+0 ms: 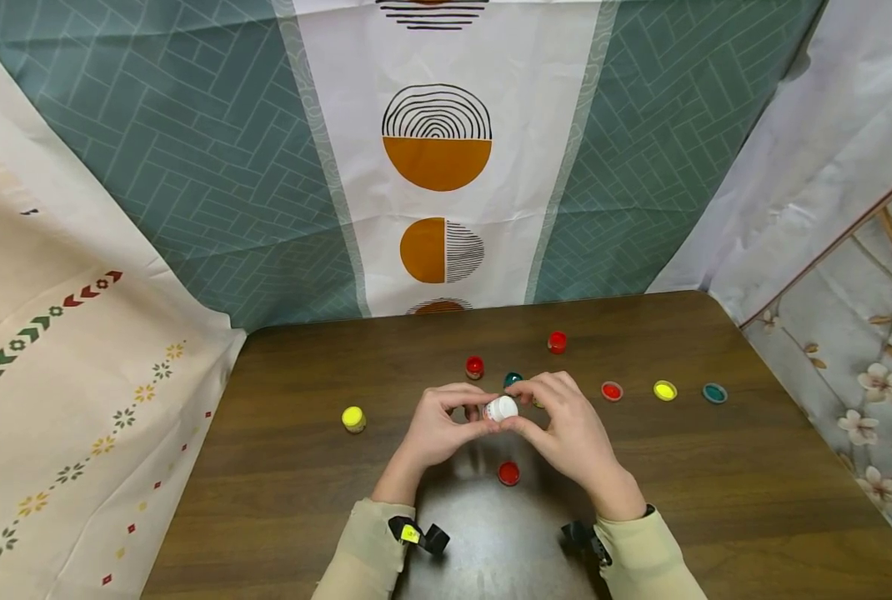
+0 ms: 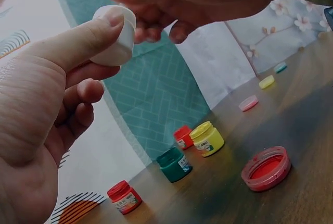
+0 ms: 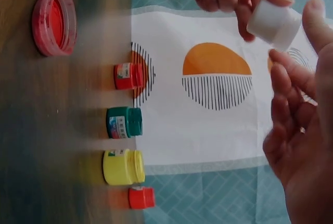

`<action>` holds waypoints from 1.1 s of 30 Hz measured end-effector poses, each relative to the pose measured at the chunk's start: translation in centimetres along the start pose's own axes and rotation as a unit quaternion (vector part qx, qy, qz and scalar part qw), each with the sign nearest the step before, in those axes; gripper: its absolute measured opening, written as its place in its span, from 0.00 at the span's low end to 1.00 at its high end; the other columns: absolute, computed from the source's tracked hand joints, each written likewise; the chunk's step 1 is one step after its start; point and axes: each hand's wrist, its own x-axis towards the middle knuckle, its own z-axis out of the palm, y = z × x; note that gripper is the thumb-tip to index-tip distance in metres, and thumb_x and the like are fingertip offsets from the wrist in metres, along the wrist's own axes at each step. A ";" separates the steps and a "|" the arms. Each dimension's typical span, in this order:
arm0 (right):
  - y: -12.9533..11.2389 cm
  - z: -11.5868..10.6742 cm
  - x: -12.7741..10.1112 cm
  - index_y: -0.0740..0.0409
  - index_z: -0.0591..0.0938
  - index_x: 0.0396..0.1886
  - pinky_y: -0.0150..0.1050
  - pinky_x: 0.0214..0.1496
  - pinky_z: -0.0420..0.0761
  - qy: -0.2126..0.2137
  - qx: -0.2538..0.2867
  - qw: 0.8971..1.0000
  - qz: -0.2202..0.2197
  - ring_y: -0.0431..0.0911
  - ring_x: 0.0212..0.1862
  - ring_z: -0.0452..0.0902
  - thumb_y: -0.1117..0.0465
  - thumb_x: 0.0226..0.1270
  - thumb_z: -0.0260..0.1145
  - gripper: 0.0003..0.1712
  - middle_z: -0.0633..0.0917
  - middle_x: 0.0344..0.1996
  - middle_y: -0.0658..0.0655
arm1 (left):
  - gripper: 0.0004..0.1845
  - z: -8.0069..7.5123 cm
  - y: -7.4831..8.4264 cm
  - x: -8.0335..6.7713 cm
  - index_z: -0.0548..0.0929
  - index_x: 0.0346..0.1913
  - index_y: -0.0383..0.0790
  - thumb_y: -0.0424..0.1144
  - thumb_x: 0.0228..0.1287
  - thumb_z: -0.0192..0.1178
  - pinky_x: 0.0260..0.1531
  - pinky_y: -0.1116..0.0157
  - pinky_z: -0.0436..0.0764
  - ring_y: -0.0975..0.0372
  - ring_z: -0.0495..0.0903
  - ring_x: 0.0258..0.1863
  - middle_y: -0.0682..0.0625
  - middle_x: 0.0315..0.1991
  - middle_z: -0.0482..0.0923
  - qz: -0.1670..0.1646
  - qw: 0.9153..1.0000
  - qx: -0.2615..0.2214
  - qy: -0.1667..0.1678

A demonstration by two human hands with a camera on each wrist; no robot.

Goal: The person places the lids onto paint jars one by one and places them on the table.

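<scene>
A small white paint jar point(image 1: 502, 408) is held above the table, pinched between the thumb and fingers of my left hand point(image 1: 442, 423). It is tilted, its cap end turned toward my right hand point(image 1: 569, 429). My right thumb and fingers are spread around the white cap point(image 3: 287, 30), with a gap showing in the right wrist view. Beneath the hands lies a red lid point(image 1: 509, 473), hollow side up. Behind them stand a green jar point(image 2: 175, 164) and a yellow jar point(image 2: 207, 139), both uncapped; the right hand mostly hides the yellow one in the head view.
Two red jars point(image 1: 475, 367) stand farther back, one at the right rear. A yellow-capped jar point(image 1: 353, 419) is off to the left. On the right, a red lid point(image 1: 612, 391), a yellow lid point(image 1: 665, 390) and a green lid point(image 1: 714, 393) form a row. Hanging cloths surround the wooden table point(image 1: 281, 500).
</scene>
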 end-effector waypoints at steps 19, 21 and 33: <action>-0.4 -0.1 0.9 0.50 0.87 0.62 0.45 0.56 0.78 -0.030 0.024 0.997 -0.062 0.48 0.58 0.76 0.46 0.77 0.67 0.22 0.84 0.56 0.49 | 0.16 -0.2 0.1 0.0 0.91 0.47 0.27 0.19 0.55 0.78 0.30 0.68 0.80 0.63 0.80 0.30 0.40 0.40 0.89 0.018 0.998 -0.054 0.014; -0.5 0.0 0.9 0.51 0.87 0.60 0.45 0.55 0.79 -0.023 0.016 0.998 -0.059 0.48 0.57 0.76 0.43 0.77 0.64 0.24 0.85 0.56 0.49 | 0.16 -0.2 0.0 0.0 0.91 0.47 0.27 0.19 0.54 0.78 0.30 0.68 0.80 0.63 0.80 0.30 0.39 0.41 0.89 0.020 0.998 -0.052 0.021; -0.6 0.1 1.0 0.53 0.88 0.61 0.48 0.53 0.81 -0.015 0.001 0.998 -0.059 0.50 0.55 0.77 0.45 0.75 0.65 0.24 0.85 0.54 0.51 | 0.15 0.4 0.0 0.1 0.92 0.46 0.30 0.22 0.53 0.79 0.28 0.56 0.84 0.61 0.81 0.29 0.41 0.39 0.89 0.010 0.999 -0.025 0.037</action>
